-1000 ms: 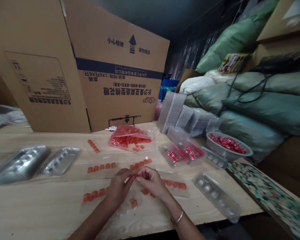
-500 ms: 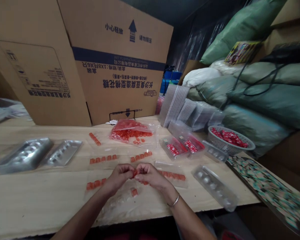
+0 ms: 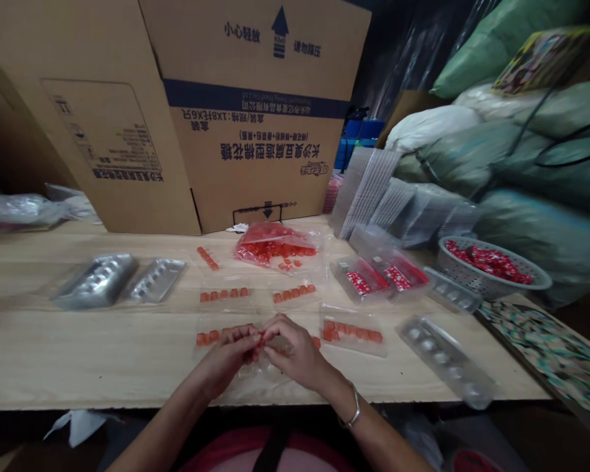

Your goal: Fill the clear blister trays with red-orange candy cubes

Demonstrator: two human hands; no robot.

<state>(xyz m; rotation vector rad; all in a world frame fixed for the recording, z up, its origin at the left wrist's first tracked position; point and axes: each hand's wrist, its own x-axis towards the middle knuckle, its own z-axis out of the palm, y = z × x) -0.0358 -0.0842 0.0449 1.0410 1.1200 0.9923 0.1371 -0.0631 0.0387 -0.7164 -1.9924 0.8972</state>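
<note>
My left hand [image 3: 231,357] and my right hand [image 3: 295,354] meet above the front middle of the table. Between their fingertips is a small translucent red piece [image 3: 261,338], mostly hidden by the fingers. Around them lie clear plastic trays holding rows of similar red pieces: a left row [image 3: 226,294], a middle row [image 3: 294,293] and a right tray [image 3: 353,330]. My left hand partly covers another row [image 3: 209,337]. One clear tray [image 3: 265,373] sits under my hands, its contents hidden. Behind them a clear bag [image 3: 275,244] spills loose red pieces.
A large cardboard box [image 3: 255,151] stands at the back. Stacked clear trays [image 3: 96,282] lie left; an empty tray [image 3: 445,360] is at right. Boxes with red-and-white packets [image 3: 358,283], upright tray stacks [image 3: 366,190] and a basket of packets [image 3: 494,262] stand at the right, near bulky sacks [image 3: 545,223].
The camera view has shifted, so the table's front edge and my lap now show more. My hands stay together at the fingertips, with the left fingers more curled around the red piece.
</note>
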